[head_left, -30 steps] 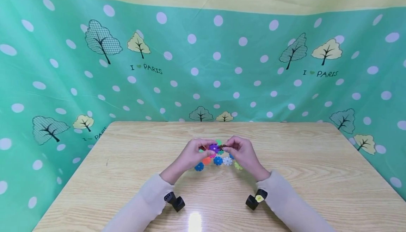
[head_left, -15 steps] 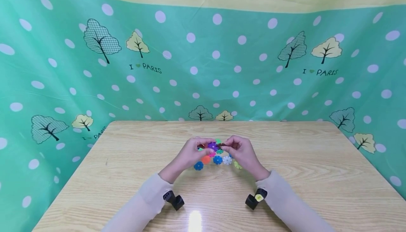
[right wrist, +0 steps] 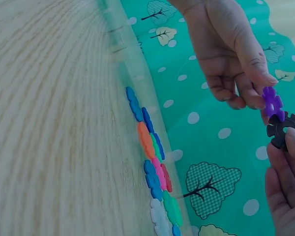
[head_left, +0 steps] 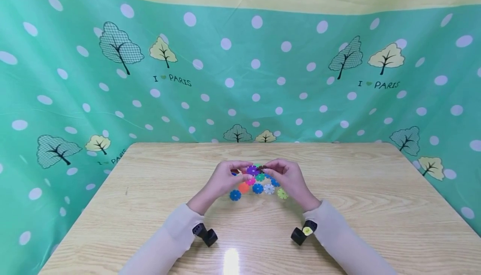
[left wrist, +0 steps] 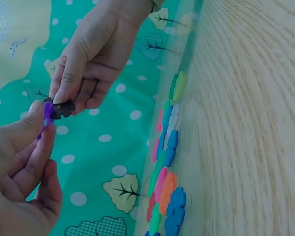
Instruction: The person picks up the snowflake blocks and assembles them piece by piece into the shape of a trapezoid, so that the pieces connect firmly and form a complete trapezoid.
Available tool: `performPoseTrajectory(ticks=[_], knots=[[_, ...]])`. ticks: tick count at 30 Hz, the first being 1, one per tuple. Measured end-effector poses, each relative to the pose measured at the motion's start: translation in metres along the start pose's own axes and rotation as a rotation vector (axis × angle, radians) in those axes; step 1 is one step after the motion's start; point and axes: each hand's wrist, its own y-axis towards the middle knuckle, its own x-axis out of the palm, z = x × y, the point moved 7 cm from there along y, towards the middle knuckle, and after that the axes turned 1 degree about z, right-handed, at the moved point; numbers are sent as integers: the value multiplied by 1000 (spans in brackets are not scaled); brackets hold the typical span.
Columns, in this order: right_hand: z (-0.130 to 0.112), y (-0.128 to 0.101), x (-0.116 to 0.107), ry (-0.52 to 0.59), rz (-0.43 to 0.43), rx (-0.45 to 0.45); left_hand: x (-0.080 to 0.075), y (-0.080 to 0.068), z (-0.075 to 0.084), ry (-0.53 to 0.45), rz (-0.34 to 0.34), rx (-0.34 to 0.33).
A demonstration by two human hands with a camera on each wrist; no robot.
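Left hand (head_left: 221, 179) pinches purple disc (right wrist: 272, 102); right hand (head_left: 287, 177) pinches dark disc (right wrist: 283, 130), edges meeting above the table (head_left: 150, 208), 12 o'clock of the loose discs (head_left: 257, 188). Risk: misaligned notches, so a disc may slip and drop.
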Motion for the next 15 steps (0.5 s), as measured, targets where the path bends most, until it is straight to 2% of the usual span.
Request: performPoseTrajectory(ticks=[6,15], knots=[[6,2,-2,20,1,20,-3,1,-3,-30,18,-23],[6,1,4,17,-53,39,1,-1,0,-22,35,-9]])
